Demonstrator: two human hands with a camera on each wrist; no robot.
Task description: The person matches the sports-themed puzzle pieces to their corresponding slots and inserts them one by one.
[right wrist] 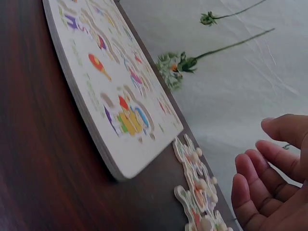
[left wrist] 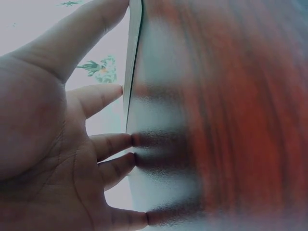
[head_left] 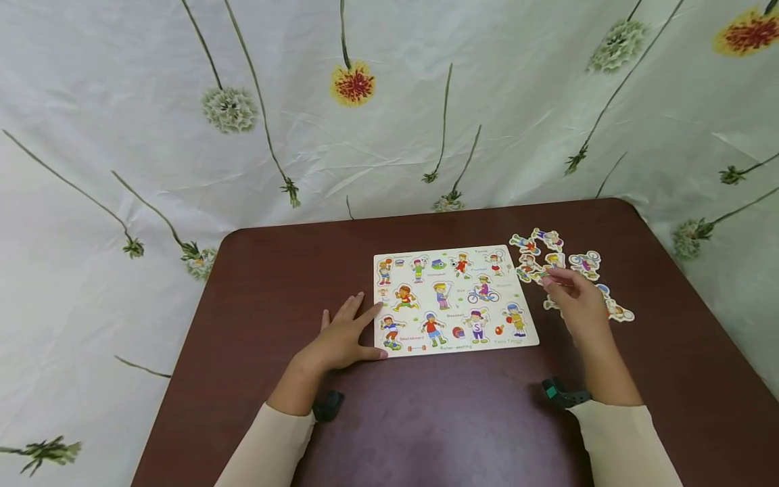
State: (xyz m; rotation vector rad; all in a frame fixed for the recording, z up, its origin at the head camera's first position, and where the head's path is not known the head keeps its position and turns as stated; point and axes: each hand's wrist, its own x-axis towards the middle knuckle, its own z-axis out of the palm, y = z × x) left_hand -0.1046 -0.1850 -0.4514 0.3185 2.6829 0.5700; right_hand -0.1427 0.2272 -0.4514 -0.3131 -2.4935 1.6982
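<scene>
A white wooden peg puzzle board point(head_left: 526, 335) with printed sports figures lies on the table. My left hand point(head_left: 341, 341) rests at its left side, fingers spread, with thumb and index fingertip at the board's edge; the left wrist view shows the other fingertips down on the tabletop. To the right of the board lies a group of loose puzzle pieces point(head_left: 585, 264) shaped like children playing sports. Over these hovers my right hand point(head_left: 578, 304). In the right wrist view its fingers are loosely bent, the thumb apart from them, with nothing between; the pieces point(right wrist: 198, 192) show small round wooden pegs.
The dark reddish-brown table point(head_left: 274, 270) has rounded far corners. Behind it hangs a white cloth point(head_left: 292, 67) printed with flowers. Dark bands sit on both wrists, below the hands, just at the cream sleeves point(head_left: 621, 439).
</scene>
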